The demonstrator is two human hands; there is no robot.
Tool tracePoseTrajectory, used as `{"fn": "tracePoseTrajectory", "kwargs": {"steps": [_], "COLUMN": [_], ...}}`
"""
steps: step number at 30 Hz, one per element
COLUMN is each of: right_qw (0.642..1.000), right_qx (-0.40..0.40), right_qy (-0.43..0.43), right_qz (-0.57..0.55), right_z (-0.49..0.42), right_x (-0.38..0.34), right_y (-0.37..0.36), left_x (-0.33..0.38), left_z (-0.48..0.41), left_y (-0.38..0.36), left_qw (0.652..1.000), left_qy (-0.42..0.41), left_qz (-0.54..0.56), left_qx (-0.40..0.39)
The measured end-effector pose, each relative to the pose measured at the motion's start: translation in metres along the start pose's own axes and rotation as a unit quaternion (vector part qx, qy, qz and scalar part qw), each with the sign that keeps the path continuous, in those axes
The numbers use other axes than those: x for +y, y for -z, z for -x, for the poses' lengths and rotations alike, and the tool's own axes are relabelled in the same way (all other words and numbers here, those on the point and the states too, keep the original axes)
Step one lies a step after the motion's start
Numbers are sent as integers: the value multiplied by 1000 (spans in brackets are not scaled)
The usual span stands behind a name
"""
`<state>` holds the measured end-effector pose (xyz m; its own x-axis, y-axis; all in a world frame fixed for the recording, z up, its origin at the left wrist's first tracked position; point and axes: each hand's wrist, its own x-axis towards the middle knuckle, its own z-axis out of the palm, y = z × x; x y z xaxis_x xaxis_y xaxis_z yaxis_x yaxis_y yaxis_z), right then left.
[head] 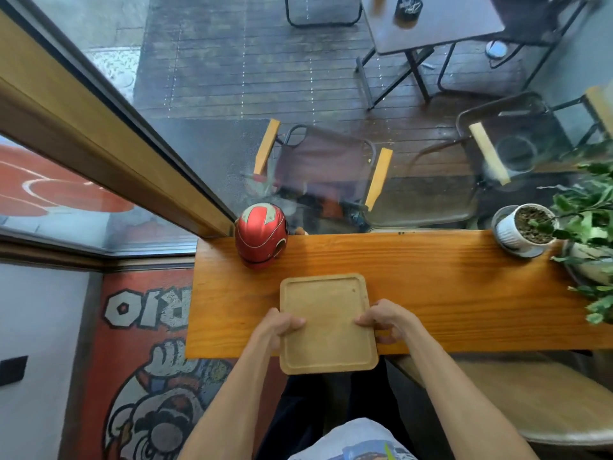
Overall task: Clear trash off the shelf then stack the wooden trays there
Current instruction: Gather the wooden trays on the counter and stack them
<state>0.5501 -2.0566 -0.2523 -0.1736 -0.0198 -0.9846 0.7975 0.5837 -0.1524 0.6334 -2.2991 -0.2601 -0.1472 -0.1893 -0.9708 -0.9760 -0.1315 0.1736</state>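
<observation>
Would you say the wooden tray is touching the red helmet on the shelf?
Apart. The head view shows a strip of bare shelf between the wooden tray and the red helmet.

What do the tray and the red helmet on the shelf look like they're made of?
The tray looks like pale unfinished wood: matte, faint grain, routed rim. The red helmet seems to be painted plastic or metal, given its satin sheen and silver markings; I can't tell which.

Our two bare arms with no sleeves on them, our left hand (pixel 282 327) and right hand (pixel 384 322) with no gloves or rings, our white shirt (pixel 355 441) with a blue and yellow picture, our dark trousers (pixel 318 406)
</observation>
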Motion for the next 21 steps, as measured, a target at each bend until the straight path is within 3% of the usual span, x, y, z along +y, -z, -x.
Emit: {"fn": "tracePoseTrajectory", "kwargs": {"steps": [4,7,11,13,18,21], "right_qw": [995,967,906,887,879,870], "right_qx": [13,91,190,220,246,263], "right_qy": [94,237,377,403,407,417], "right_qz": [-31,-1,-32,-42,-28,-5], "right_z": [15,28,38,37,25,22], "right_x": [8,10,20,28,52,63], "right_y": [15,24,24,16,-1,-7], "left_x": [12,22,23,18,0,-18], "left_z": [18,41,57,52,48,37], "left_y": [-3,-13,-27,-31,-39,-36], "left_qw": [998,981,921,916,919,904], "left_qy": [-49,-188,-388,-396,-388,-426], "left_qz": [33,42,20,53,57,-3], "left_qx": [-23,-14,29,31,26,40]}}
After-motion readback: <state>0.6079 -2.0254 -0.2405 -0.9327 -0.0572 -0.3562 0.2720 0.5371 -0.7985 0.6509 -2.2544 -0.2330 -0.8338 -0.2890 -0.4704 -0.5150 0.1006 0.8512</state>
